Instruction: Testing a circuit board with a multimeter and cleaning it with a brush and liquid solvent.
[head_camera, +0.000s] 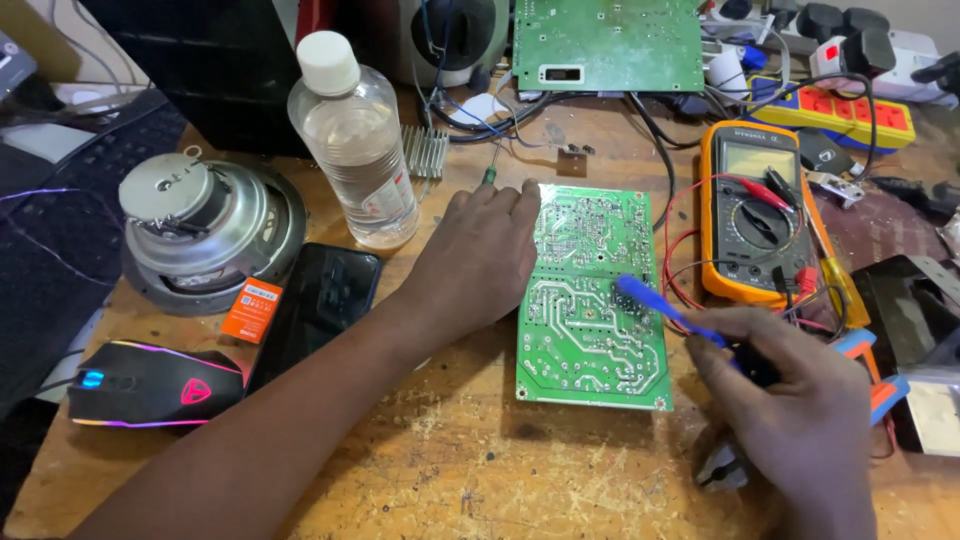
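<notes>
**Tool tip on the solder side of the board**

Your left hand (480, 262) lies flat, fingers loosely together, on the left edge of the green circuit board (592, 297), pinning it to the wooden bench (450, 460). The board sits solder side up at the middle of the bench, right of the black phone (322, 305) and left of the orange multimeter (760, 225). Your right hand (795, 410) is closed around a blue-handled tool (660, 305), its tip resting on the board's right half, among the solder joints.

The step in hand looks like working one joint at that spot. The next move seems to call for a steady tip on a single pad while the left hand keeps the board from sliding.

The tool's tip is too small to make out, so you cannot tell a probe from an iron. Your right hand covers the rest of its handle and part of the red and black leads (690, 250). A second board (607, 45) at the far edge is cut off.
</notes>
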